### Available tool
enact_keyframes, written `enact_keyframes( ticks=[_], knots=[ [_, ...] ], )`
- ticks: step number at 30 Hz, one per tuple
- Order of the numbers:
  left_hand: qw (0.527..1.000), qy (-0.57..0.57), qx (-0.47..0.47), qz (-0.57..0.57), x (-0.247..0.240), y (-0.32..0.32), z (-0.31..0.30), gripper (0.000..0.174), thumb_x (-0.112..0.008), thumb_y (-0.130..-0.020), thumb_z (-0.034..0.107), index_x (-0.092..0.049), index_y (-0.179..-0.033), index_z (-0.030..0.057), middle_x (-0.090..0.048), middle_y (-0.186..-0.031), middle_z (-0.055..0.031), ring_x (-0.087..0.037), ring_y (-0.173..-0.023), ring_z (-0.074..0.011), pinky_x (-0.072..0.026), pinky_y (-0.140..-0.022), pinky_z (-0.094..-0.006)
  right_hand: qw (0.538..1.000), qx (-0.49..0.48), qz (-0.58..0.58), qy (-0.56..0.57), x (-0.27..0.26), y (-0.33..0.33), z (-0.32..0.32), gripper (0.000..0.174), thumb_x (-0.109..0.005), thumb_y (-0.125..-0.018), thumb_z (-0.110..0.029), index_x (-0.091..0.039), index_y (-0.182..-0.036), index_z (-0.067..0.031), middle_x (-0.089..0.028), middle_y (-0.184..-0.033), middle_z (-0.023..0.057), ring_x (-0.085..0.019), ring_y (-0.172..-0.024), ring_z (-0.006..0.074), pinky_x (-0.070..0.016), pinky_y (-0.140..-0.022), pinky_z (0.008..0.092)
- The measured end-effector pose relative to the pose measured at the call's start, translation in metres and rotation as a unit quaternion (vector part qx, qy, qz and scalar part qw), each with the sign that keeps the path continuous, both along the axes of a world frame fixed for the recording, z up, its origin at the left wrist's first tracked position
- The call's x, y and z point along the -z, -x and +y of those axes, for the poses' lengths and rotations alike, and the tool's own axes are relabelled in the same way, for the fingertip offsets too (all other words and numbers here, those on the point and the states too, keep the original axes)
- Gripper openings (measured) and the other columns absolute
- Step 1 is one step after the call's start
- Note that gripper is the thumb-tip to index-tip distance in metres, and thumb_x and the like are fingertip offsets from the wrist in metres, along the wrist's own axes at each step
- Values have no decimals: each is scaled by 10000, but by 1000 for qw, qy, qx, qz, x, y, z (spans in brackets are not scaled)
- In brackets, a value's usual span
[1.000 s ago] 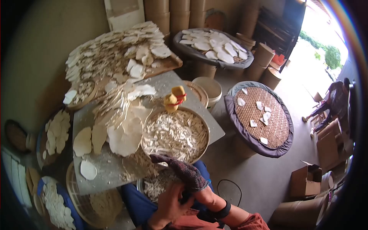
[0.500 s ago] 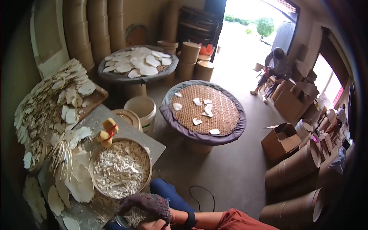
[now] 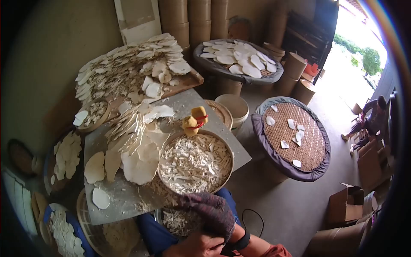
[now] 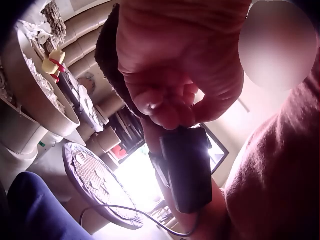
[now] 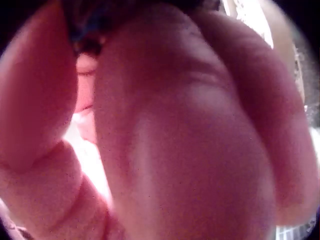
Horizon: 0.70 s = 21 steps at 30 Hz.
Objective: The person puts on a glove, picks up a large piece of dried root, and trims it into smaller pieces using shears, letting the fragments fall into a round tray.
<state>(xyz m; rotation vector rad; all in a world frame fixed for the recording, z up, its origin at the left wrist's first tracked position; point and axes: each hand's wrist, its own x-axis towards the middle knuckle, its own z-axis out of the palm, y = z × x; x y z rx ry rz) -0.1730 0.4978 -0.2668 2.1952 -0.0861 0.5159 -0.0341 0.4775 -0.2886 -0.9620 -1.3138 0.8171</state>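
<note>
A dark knitted glove (image 4: 107,55) covers my right hand (image 3: 209,212), which reaches over my lap with its fingers pointing up-left in the head view. My bare left hand (image 3: 199,245) pinches the glove's cuff at the right wrist. In the left wrist view its fingers (image 4: 170,112) are curled beside a black wrist-worn device (image 4: 186,170). Bare fingers (image 5: 175,125) fill the right wrist view, with dark cloth and blue threads at their tips. Below the hands is a bowl (image 3: 158,217) of pale shreds, partly hidden by the glove.
A round tray (image 3: 232,160) of pale shreds sits on a metal table (image 3: 233,147), with yellow blocks (image 3: 195,122) at its rim. Large pale slices (image 3: 139,165) are piled alongside. Cloth-edged woven trays (image 3: 317,145) stand beyond. Cardboard boxes (image 3: 346,205) and a seated person (image 3: 376,115) are at right.
The head view swung right and then back left. My left hand stays at the right wrist, now gathered closer round the cuff. The gloved hand has turned slightly and sits a little lower.
</note>
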Motion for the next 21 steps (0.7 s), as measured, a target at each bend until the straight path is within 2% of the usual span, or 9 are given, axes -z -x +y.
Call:
enact_keyframes(
  ticks=[1,3,5,7,16,17,19,20,21],
  knots=[
    [998,-62,11,-12,13,3,2,69,-630,-810,113,-606,-842,57,-568,-675,-77,-573,-571,-213,-453,-502,-329,972,-57,195,118,-3,7,0,349,-456,-954,-159,-531,-1272,-36,-564,-1262,111,-570,-1104,196,-459,-917,318],
    [988,104,66,90,15,7,2,69,-598,-775,74,-539,-750,50,-525,-683,-124,-545,-620,-312,-431,-558,-393,875,-143,399,235,-33,13,5,442,-491,-924,-245,-480,-1324,-56,-511,-1329,94,-567,-1111,232,-473,-866,308],
    [995,88,42,17,16,4,0,143,-613,-749,50,-496,-667,62,-464,-596,-84,-514,-530,-262,-415,-504,-364,902,-128,354,211,-29,21,4,442,-495,-917,-261,-482,-1320,-82,-469,-1364,75,-505,-1178,217,-440,-902,315],
    [996,84,37,-16,16,3,0,143,-603,-733,25,-484,-658,53,-456,-589,-87,-504,-522,-268,-403,-488,-363,907,-129,352,189,-32,21,8,434,-488,-907,-246,-482,-1312,-89,-448,-1373,77,-463,-1210,229,-396,-945,338],
    [988,136,74,-25,16,5,1,108,-582,-728,-3,-487,-735,47,-461,-576,-86,-504,-504,-286,-392,-469,-368,904,-127,399,90,-30,37,21,416,-454,-865,-179,-480,-1277,-123,-357,-1414,87,-276,-1356,284,-197,-1140,441],
    [987,141,68,-23,18,5,0,104,-581,-736,5,-486,-739,47,-463,-576,-87,-504,-503,-288,-393,-468,-371,899,-120,412,81,-27,39,22,426,-469,-852,-168,-481,-1275,-116,-339,-1421,94,-282,-1354,278,-212,-1135,445],
    [986,154,56,-15,22,6,-3,99,-579,-752,20,-484,-749,48,-467,-577,-90,-505,-501,-293,-395,-467,-378,939,-66,334,49,-4,40,19,430,-515,-816,-153,-504,-1242,-101,-365,-1393,109,-342,-1313,274,-288,-1087,441],
    [988,147,53,-15,23,8,-2,97,-577,-757,24,-484,-747,49,-469,-577,-92,-507,-503,-296,-396,-469,-382,971,-23,236,19,22,35,17,424,-546,-792,-148,-526,-1212,-92,-410,-1357,117,-397,-1274,275,-349,-1044,433],
    [989,138,51,-15,23,9,-1,96,-576,-763,28,-484,-746,51,-471,-578,-95,-510,-505,-300,-398,-470,-386,982,7,179,63,17,29,16,375,-568,-789,-135,-553,-1160,-80,-477,-1271,113,-458,-1198,264,-398,-971,415]
  ],
)
